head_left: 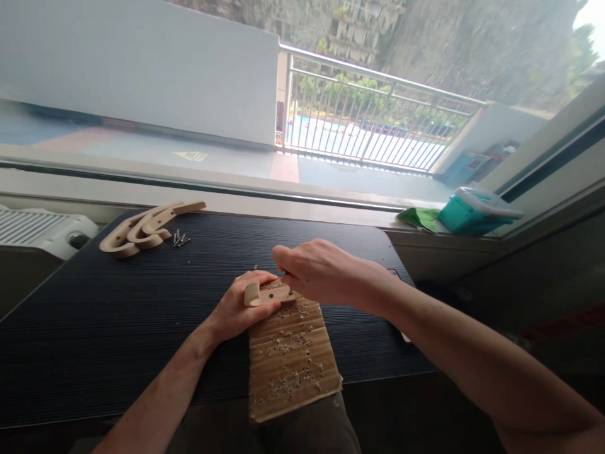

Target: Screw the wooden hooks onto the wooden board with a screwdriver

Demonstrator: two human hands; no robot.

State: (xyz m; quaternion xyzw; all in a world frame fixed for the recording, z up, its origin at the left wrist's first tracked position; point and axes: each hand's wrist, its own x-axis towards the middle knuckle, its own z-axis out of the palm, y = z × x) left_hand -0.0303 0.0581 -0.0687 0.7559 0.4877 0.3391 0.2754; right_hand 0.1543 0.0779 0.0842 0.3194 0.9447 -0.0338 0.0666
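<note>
My left hand (239,309) is closed around a curved wooden hook (265,294), pressing it down on the far end of a cardboard strip (290,362) pocked with holes and crumbs. My right hand (326,272) hovers just above the hook in a pinch, its fingers closed on a small dark thing that touches the hook's flat top; I cannot make out what it is. The cardboard lies on a dark ribbed table (94,315) and overhangs the near edge.
Three more wooden hooks (142,230) lie stacked at the table's far left, with a few loose screws (180,239) beside them. A white radiator (42,230) is at left. On the window sill at right sit a teal box (475,213) and a green cloth (420,217).
</note>
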